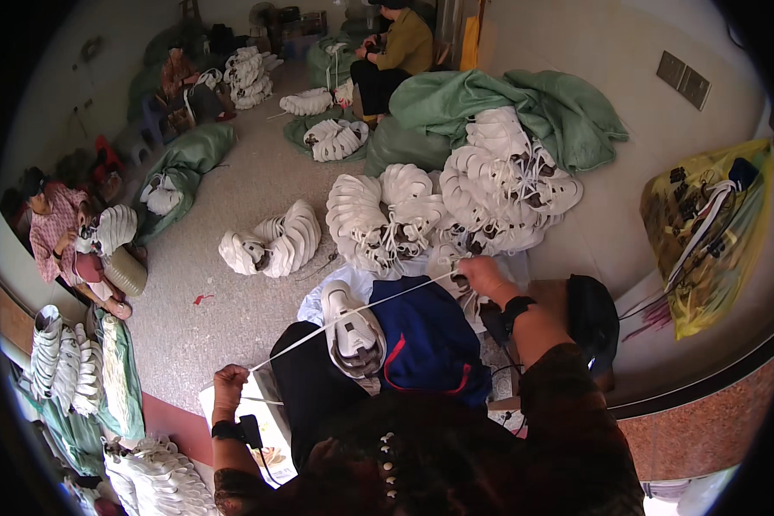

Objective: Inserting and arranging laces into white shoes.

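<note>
A white shoelace [404, 297] is pulled taut on a slant across my lap. At its lower left end my left hand [230, 389] is closed around it, and a short tail of lace hangs below that fist. My right hand [485, 279] pinches the other end, higher up and farther out. Under the lace lies a white and grey-brown shoe [353, 334] on my lap, its toe pointing away from me. Beside the shoe a dark blue cloth with red trim [432, 335] covers my right thigh. Dark straps with cables sit on both wrists.
Stacked white shoe uppers [357, 215] lie ahead, with a green sack [559, 116] behind them. A yellow bag [718, 249] hangs at the right. By my left hand stands a white box [271, 421]. Other people work farther off, one seated at the left [60, 219].
</note>
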Tool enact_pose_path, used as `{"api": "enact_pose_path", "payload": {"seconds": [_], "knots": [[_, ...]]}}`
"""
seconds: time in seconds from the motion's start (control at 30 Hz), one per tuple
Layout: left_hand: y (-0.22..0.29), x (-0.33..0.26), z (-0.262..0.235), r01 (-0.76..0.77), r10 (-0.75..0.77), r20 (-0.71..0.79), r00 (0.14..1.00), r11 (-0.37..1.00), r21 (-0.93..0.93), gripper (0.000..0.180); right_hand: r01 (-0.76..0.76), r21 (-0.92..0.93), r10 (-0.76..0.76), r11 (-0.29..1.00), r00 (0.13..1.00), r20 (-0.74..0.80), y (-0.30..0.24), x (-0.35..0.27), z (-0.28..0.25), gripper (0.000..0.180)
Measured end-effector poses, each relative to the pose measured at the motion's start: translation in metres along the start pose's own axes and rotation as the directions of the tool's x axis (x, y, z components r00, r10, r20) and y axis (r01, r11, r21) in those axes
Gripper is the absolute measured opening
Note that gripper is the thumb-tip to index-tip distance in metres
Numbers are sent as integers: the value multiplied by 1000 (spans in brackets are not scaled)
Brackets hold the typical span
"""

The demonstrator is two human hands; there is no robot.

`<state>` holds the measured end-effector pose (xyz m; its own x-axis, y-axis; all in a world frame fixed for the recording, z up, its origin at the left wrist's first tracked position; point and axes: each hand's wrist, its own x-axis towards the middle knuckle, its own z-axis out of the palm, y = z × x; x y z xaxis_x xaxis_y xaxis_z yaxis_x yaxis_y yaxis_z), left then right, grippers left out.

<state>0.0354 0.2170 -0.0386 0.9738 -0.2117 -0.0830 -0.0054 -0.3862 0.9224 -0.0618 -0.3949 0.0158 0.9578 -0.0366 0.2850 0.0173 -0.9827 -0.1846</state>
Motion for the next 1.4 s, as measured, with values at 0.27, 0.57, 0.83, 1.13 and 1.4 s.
{"api": "enact_pose_path", "payload": {"seconds": [0.27, 0.57, 0.83, 1.13, 1.4], "knots": [[-39, -61, -78, 243, -237, -173, 956, 970, 18, 6, -201, 61, 206, 978, 973, -105, 114, -45, -80, 12], [-105, -123, -141, 463, -422, -263, 867, 879, 115, 7, -355, 55, 358, 933, 932, -60, 179, -93, -140, 7], [-140, -163, -159, 663, -599, -288, 748, 694, 279, 12, -377, -392, 359, 839, 925, -121, 218, -137, -143, 9], [-60, -83, -47, 664, -689, -40, 723, 711, -232, 18, -579, 734, 81, 355, 801, 593, 3, 4, -20, 10], [113, 4, 107, 346, -230, 278, 933, 787, -510, 7, -239, 894, -23, 378, 963, 267, -157, 61, 97, 22]]}}
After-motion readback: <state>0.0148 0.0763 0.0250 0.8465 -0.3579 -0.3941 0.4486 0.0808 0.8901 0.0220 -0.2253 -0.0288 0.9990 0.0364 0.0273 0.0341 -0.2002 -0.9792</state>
